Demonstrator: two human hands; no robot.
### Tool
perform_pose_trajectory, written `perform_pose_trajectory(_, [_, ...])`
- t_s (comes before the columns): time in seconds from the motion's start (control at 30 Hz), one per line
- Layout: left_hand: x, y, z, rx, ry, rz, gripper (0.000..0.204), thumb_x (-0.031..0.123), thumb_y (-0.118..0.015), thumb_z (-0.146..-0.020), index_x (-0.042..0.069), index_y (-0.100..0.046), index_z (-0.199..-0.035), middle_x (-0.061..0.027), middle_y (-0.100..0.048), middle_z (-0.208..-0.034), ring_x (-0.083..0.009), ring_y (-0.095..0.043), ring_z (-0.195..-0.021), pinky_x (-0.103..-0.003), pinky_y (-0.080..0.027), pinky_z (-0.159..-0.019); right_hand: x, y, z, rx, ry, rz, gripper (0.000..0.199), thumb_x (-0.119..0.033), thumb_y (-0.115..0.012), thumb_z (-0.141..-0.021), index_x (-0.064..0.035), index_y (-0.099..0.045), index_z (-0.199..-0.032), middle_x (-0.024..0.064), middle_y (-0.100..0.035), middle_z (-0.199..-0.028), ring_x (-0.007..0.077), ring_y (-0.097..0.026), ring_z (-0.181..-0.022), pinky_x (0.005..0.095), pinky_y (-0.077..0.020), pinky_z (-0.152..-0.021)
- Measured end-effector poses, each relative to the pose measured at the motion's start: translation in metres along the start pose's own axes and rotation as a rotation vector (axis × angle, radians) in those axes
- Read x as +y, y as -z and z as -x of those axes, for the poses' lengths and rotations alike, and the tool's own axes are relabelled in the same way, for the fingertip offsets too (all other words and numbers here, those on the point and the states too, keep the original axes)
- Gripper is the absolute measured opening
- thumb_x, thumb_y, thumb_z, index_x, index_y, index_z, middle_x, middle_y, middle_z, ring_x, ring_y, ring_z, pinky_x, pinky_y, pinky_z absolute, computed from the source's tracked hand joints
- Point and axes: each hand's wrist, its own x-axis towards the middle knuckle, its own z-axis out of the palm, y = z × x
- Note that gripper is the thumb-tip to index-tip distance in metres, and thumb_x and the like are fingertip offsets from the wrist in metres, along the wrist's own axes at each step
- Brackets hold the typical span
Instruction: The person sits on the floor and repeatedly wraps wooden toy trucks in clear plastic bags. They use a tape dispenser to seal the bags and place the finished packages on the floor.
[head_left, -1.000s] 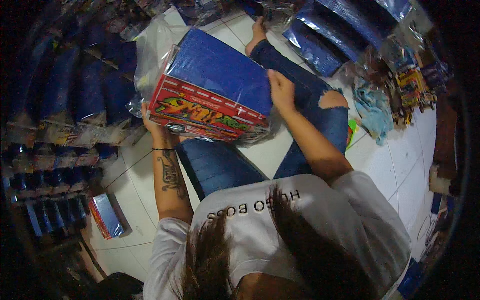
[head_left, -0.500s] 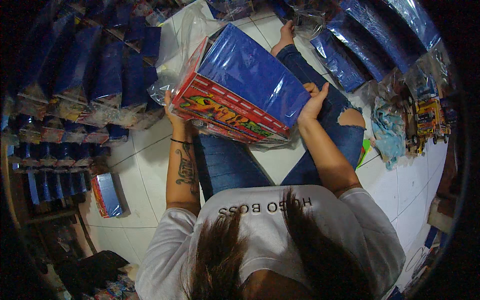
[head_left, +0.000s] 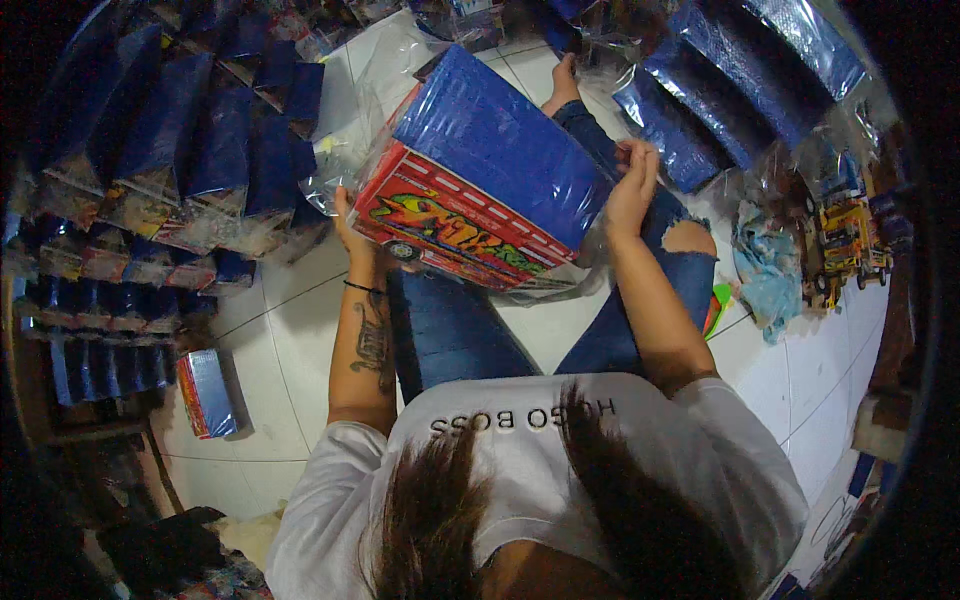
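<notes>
A large toy truck point(head_left: 500, 150) with a smooth blue top and a red side painted in bright graffiti-like patterns is held tilted above my lap. One black wheel shows along its lower edge. A clear plastic bag point(head_left: 385, 75) wraps it, with loose film sticking out at the far left end. My left hand point(head_left: 355, 225) grips the truck's near left corner, most of its fingers hidden behind. At the right end, my right hand point(head_left: 630, 190) is against or just beside the wrapped truck, its fingers stretched upward and slightly apart.
Rows of blue-topped wrapped toys point(head_left: 150, 130) fill the left, with more blue ones point(head_left: 740, 80) at the far right. A smaller wrapped toy point(head_left: 208, 392) lies on the white tiled floor point(head_left: 270, 400). To the right are a light-blue cloth point(head_left: 768, 270) and small yellow toy vehicles point(head_left: 850, 240).
My right hand's fingers have loosened from the truck's right end and straightened upward. The truck has tilted slightly, showing more of its red side and wheel. My left hand keeps its place.
</notes>
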Motion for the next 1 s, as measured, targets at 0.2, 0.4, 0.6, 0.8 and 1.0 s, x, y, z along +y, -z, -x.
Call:
perform_pose_trajectory(0.2, [0.002, -0.010, -0.008, 0.005, 0.014, 0.033, 0.032, 0.042, -0.053, -0.093, 0.010, -0.055, -0.093, -0.0065, -0.058, -0.088, -0.0201, -0.060, -0.079, -0.034, -0.051, -0.076, -0.103, -0.078, -0.015, -0.813, 1.133, 0.206, 0.027, -0.022, -0.060, -0.087, -0.0098, -0.062, -0.111, 0.0082, -0.061, -0.113, 0.0258, -0.056, -0.107, 0.0399, -0.0369, -0.098])
perform_pose_trajectory(0.4, [0.006, -0.017, 0.000, -0.010, 0.002, 0.038, 0.038, 0.041, -0.049, -0.095, 0.004, -0.057, -0.103, -0.0121, -0.062, -0.103, -0.0222, -0.062, -0.091, -0.034, -0.050, -0.082, -0.100, -0.111, -0.006, -0.978, 1.145, 0.126, 0.023, -0.027, -0.065, -0.085, -0.0109, -0.067, -0.101, 0.0039, -0.065, -0.100, 0.0227, -0.057, -0.099, 0.0390, -0.0396, -0.096])
perform_pose_trajectory(0.6, [0.018, -0.039, 0.015, -0.073, -0.001, -0.040, 0.051, 0.044, -0.045, -0.096, -0.003, -0.056, -0.114, -0.0162, -0.062, -0.110, -0.0250, -0.063, -0.097, -0.036, -0.050, -0.086, -0.078, -0.108, -0.002, -0.910, 1.153, 0.105, 0.024, -0.031, -0.062, -0.086, -0.0094, -0.068, -0.094, 0.0039, -0.066, -0.094, 0.0212, -0.060, -0.094, 0.0365, -0.0412, -0.093])
perform_pose_trajectory(0.8, [0.020, -0.045, 0.021, -0.069, -0.009, -0.091, 0.054, 0.045, -0.043, -0.096, -0.004, -0.056, -0.115, -0.0170, -0.063, -0.108, -0.0245, -0.063, -0.097, -0.036, -0.051, -0.085, -0.108, -0.102, -0.015, -0.909, 1.108, 0.022, 0.033, -0.033, -0.067, -0.082, -0.0098, -0.067, -0.105, 0.0054, -0.066, -0.106, 0.0248, -0.060, -0.100, 0.0374, -0.0407, -0.095])
perform_pose_trajectory(1.0, [0.023, -0.050, 0.021, 0.054, 0.048, -0.113, 0.048, 0.034, -0.032, -0.101, 0.003, -0.040, -0.137, -0.0191, -0.048, -0.134, -0.0315, -0.053, -0.118, -0.045, -0.046, -0.098, -0.156, -0.108, -0.086, -1.511, 0.858, 0.360, 0.033, -0.028, -0.069, -0.083, -0.0017, -0.064, -0.102, 0.0149, -0.064, -0.095, 0.0275, -0.060, -0.093, 0.0378, -0.0456, -0.080])
